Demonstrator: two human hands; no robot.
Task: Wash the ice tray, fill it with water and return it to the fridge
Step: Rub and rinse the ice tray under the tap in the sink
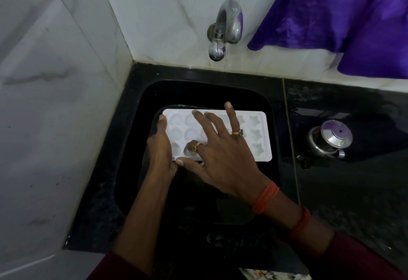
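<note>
A white ice tray [260, 138] with heart and star shaped cells lies flat inside the black sink [136, 147]. My left hand [160, 151] grips the tray's left edge, thumb along the rim. My right hand [223, 147] lies spread over the tray's middle, fingers apart and pressing into the cells, one finger bent into a near cell. A steel tap [227, 25] juts from the tiled wall above the sink; no water runs from it.
A small steel pot with a lid [329, 140] stands on the wet black counter [353, 180] right of the sink. A purple cloth [344, 14] hangs on the wall at upper right. White tiled wall [55, 103] closes the left side.
</note>
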